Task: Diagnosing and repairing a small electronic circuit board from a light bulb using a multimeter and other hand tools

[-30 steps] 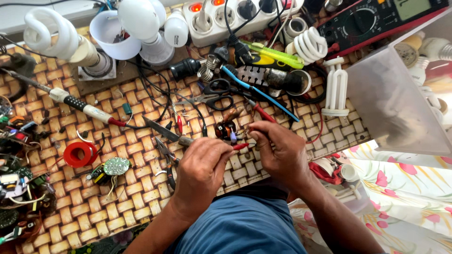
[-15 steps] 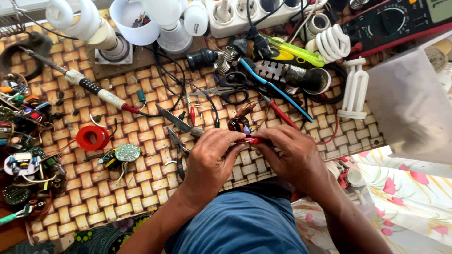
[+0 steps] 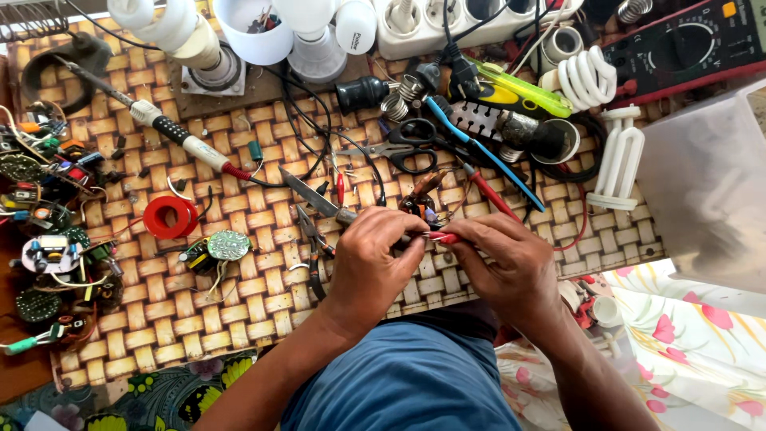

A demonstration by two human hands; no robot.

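Fingers of the left hand (image 3: 369, 263) and the right hand (image 3: 504, 267) are seen pinched together on a thin red-and-white wire (image 3: 441, 237), which is held between the two sets of fingertips, just above the edge of a woven mat (image 3: 239, 311) of tan and cream strips. Both hands are closed around that wire; nothing else is gripped. Just beyond the fingertips a small component with copper winding (image 3: 418, 203) is found, and a red probe (image 3: 491, 194) runs away from the right fingers toward the far side. Beside the left fingers a knife blade (image 3: 311, 195) and small pliers (image 3: 313, 239) are laid on the mat. Farther from the fingers, black-handled scissors (image 3: 407, 146), a soldering iron (image 3: 171, 137) with a striped grip, a roll of red tape (image 3: 170, 217) and a round green circuit board (image 3: 227, 246) are spread out. At the far edge a white power strip (image 3: 471, 17), spiral lamps (image 3: 586, 78) and a black-and-red multimeter (image 3: 686, 44) are lined up. Well to the left of the fingers, loose circuit boards (image 3: 48, 247) are heaped. To the right, flowered cloth (image 3: 694, 343) and a translucent plastic box (image 3: 706, 183) are seen. A blue-clad lap (image 3: 407, 383) fills the near side.
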